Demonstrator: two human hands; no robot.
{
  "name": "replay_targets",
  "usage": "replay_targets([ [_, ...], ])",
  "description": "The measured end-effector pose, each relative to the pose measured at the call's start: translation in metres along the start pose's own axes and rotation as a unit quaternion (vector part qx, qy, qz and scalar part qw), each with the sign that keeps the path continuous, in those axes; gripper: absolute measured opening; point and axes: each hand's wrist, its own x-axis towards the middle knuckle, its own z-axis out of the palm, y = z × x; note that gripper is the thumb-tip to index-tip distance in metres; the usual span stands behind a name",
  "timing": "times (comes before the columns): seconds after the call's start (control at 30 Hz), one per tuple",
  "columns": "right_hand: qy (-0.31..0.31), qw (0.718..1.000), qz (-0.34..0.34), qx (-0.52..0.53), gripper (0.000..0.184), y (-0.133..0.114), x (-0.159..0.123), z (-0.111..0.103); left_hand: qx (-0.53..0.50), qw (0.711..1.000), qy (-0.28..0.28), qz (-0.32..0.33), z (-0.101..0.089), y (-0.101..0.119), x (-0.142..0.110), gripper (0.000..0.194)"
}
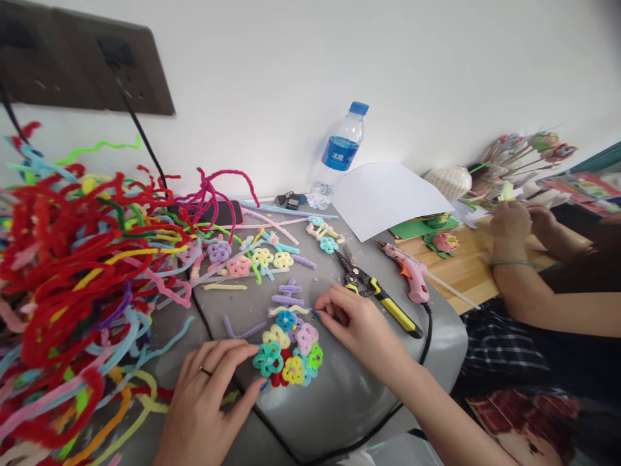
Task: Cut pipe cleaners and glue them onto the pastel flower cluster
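A small bunch of pipe-cleaner flowers (293, 369) in teal, yellow, pink, green and blue lies on the grey surface (359, 395). Lavender pipe-cleaner pieces (288, 294) are stacked at its far end. My left hand (208, 388) holds the bunch at its left edge, index fingertip and thumb about the teal flower (268, 359). On the other side, my right hand (361, 327) has thumb and index finger pinched together beside the far right of the bunch; what is between these fingertips is too small to make out.
A large heap of pipe cleaners (97, 278) fills the left. Loose flowers (262, 259) lie behind the bunch. Yellow-handled pliers (388, 304) and a pink glue gun (412, 275) with a black cord lie right, near a water bottle (342, 149) and white paper (388, 194). Another person's hands (514, 223) work at far right.
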Motion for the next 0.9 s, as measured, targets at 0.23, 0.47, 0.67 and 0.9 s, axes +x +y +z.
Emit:
replay_targets([
  [0.23, 0.016, 0.999, -0.029, -0.024, 0.016, 0.0, 0.001, 0.002, 0.0, 1.0, -0.008, -0.005, 0.001, 0.0, 0.0, 0.015],
  [0.47, 0.025, 0.998, -0.037, -0.044, 0.016, -0.001, 0.001, 0.006, -0.006, 1.0, -0.011, -0.013, -0.001, 0.002, -0.001, 0.013],
  [0.67, 0.039, 0.998, -0.033, -0.02, 0.016, 0.001, -0.001, 0.005, -0.013, 1.0, -0.013, -0.024, 0.0, 0.001, -0.002, 0.013],
  [0.9, 0.041, 0.998, -0.041, 0.011, 0.016, -0.002, 0.0, -0.007, -0.017, 0.999, -0.013, -0.027, 0.001, 0.002, -0.002, 0.014],
])
